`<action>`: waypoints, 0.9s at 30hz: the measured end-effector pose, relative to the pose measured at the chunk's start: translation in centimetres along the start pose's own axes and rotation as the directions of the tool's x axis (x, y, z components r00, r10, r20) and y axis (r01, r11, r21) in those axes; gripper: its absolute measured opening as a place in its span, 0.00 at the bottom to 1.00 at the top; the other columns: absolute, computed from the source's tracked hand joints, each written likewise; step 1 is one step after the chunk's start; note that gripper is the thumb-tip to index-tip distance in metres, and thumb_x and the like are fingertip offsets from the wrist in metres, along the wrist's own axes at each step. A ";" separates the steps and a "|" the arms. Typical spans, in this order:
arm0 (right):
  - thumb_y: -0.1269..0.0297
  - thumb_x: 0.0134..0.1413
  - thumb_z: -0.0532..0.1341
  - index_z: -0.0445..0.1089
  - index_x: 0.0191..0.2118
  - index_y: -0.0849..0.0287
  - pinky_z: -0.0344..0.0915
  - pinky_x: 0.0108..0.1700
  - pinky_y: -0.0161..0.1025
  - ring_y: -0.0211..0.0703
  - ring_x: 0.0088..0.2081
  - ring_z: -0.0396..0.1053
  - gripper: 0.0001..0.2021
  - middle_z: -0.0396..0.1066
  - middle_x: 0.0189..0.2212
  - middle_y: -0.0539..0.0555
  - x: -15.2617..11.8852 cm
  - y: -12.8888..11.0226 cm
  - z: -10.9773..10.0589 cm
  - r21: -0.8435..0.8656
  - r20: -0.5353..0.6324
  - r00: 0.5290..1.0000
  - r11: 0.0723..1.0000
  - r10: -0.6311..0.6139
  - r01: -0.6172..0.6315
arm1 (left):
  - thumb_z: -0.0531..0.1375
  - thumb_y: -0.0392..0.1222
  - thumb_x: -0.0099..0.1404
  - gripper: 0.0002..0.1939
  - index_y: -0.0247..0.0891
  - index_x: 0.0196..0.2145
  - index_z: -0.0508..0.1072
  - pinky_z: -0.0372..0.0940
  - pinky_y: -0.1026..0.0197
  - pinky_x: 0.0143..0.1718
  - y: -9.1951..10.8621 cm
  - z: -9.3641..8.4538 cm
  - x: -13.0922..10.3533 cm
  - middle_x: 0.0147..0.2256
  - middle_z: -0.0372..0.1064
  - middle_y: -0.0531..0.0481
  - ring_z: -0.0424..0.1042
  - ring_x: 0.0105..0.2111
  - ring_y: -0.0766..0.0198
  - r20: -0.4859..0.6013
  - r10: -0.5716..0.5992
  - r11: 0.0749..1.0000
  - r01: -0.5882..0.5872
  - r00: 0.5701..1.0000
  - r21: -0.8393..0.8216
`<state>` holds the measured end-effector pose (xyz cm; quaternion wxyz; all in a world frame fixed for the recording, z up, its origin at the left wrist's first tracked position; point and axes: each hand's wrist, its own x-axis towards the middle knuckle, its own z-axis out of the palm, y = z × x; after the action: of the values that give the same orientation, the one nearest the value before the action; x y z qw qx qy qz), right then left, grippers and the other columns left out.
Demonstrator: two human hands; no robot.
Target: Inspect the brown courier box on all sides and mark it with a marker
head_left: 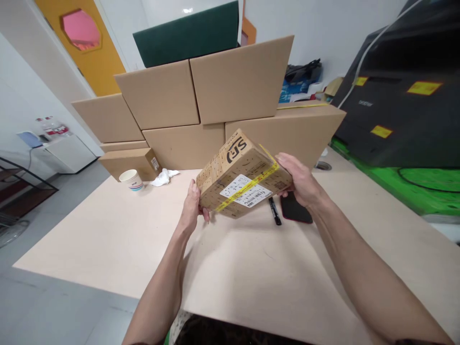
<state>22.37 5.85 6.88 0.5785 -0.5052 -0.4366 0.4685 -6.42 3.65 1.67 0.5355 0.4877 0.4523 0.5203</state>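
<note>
Between my two hands a brown cardboard box (212, 179) is held tilted above the table. It bears a white shipping label, a strip of yellow tape across it and black lettering on its end. My left hand (192, 206) grips the lower left end, with some fingers hidden beneath. At the opposite end, my right hand (300, 179) is closed on the upper right corner. Under the box's right side lie a black marker (275, 213) and a dark phone (295, 210).
Large cardboard boxes (165, 98) are stacked along the table's (89, 235) back, topped by a dark green box (190, 36). A paper cup (131, 179), crumpled tissue (163, 177) and a smaller carton (132, 160) stand at back left. A big black case (402, 110) rises at right.
</note>
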 end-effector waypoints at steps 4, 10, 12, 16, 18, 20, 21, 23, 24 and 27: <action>0.45 0.48 0.69 0.73 0.45 0.56 0.56 0.10 0.35 0.36 0.13 0.61 0.24 0.70 0.21 0.47 -0.2 -0.6 -0.3 0.009 0.066 0.998 1.000 0.020 -0.020 | 0.54 0.82 0.56 0.63 0.40 0.75 0.37 0.61 0.63 0.14 0.4 -0.2 -0.1 0.19 0.70 0.56 0.65 0.12 0.63 0.076 -0.009 1.000 0.010 0.997 -0.011; 0.30 0.48 0.63 0.74 0.35 0.56 0.57 0.11 0.35 0.36 0.13 0.61 0.30 0.70 0.18 0.49 0.2 -0.1 -0.7 0.016 0.110 0.993 0.999 0.037 -0.039 | 0.64 0.77 0.51 0.68 0.33 0.74 0.42 0.66 0.61 0.16 1.0 -0.7 -0.1 0.20 0.71 0.56 0.66 0.12 0.64 0.125 -0.007 1.000 0.010 0.992 -0.027; 0.25 0.48 0.58 0.76 0.35 0.56 0.56 0.12 0.35 0.36 0.12 0.61 0.34 0.69 0.16 0.49 0.4 0.2 -0.9 -0.001 0.137 0.990 0.999 0.039 -0.040 | 0.64 0.74 0.54 0.60 0.33 0.70 0.53 0.67 0.62 0.17 0.8 -0.7 -0.2 0.20 0.72 0.55 0.66 0.13 0.65 0.109 0.003 1.000 -0.004 0.994 0.010; 0.22 0.48 0.54 0.77 0.35 0.56 0.54 0.13 0.36 0.37 0.12 0.62 0.38 0.68 0.14 0.50 0.8 0.6 -1.2 -0.017 0.158 0.986 0.999 0.045 -0.042 | 0.57 0.78 0.59 0.40 0.33 0.40 0.76 0.65 0.63 0.18 -0.2 -0.3 0.0 0.16 0.69 0.52 0.65 0.13 0.66 0.011 -0.010 0.991 0.009 1.000 0.133; 0.21 0.48 0.53 0.77 0.35 0.56 0.54 0.14 0.36 0.38 0.12 0.62 0.39 0.69 0.13 0.52 0.8 0.7 -1.1 -0.045 0.147 0.988 0.998 0.052 -0.046 | 0.51 0.81 0.59 0.41 0.35 0.26 0.73 0.64 0.63 0.18 -0.6 -0.2 0.3 0.15 0.67 0.49 0.64 0.12 0.66 -0.047 -0.045 0.986 0.052 0.998 0.160; 0.20 0.48 0.51 0.77 0.33 0.57 0.54 0.14 0.37 0.39 0.12 0.62 0.41 0.69 0.13 0.53 0.9 0.7 -1.0 -0.107 0.124 0.990 0.993 0.070 -0.057 | 0.46 0.83 0.58 0.44 0.36 0.22 0.71 0.62 0.62 0.17 -0.8 -0.2 0.5 0.15 0.67 0.48 0.63 0.12 0.67 -0.098 -0.059 0.986 0.074 0.993 0.152; 0.19 0.48 0.50 0.77 0.32 0.57 0.54 0.14 0.37 0.39 0.12 0.62 0.41 0.68 0.12 0.54 0.9 0.8 -0.9 -0.148 0.107 0.991 0.987 0.077 -0.060 | 0.45 0.84 0.58 0.44 0.36 0.22 0.71 0.61 0.62 0.17 -0.8 -0.3 0.6 0.15 0.67 0.48 0.63 0.11 0.67 -0.117 -0.058 0.987 0.074 0.991 0.141; 0.19 0.49 0.48 0.75 0.27 0.58 0.54 0.14 0.38 0.39 0.12 0.62 0.42 0.67 0.11 0.55 1.1 1.1 -0.9 -0.234 0.068 0.995 0.971 0.070 -0.053 | 0.45 0.84 0.58 0.45 0.36 0.26 0.73 0.59 0.62 0.16 -0.6 -0.5 0.8 0.15 0.67 0.49 0.61 0.11 0.67 -0.130 -0.049 0.991 0.065 0.990 0.116; 0.20 0.50 0.47 0.74 0.24 0.57 0.55 0.15 0.38 0.39 0.12 0.62 0.42 0.67 0.11 0.55 1.1 1.2 -1.0 -0.275 0.045 0.998 0.961 0.053 -0.039 | 0.45 0.84 0.58 0.45 0.36 0.28 0.74 0.59 0.62 0.15 -0.4 -0.6 0.8 0.15 0.67 0.51 0.60 0.10 0.67 -0.126 -0.045 0.993 0.059 0.991 0.105; 0.22 0.53 0.47 0.67 0.14 0.55 0.59 0.17 0.40 0.39 0.12 0.61 0.41 0.65 0.10 0.56 1.5 1.9 -1.4 -0.387 -0.016 1.000 0.922 -0.015 0.008 | 0.51 0.82 0.57 0.41 0.36 0.28 0.73 0.57 0.63 0.15 0.0 -0.7 0.6 0.14 0.65 0.52 0.58 0.09 0.68 -0.099 -0.022 0.995 0.031 0.995 0.094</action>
<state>23.81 7.14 4.84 0.4741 -0.6112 -0.5181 0.3650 -7.09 4.30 1.65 0.4956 0.4807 0.5088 0.5142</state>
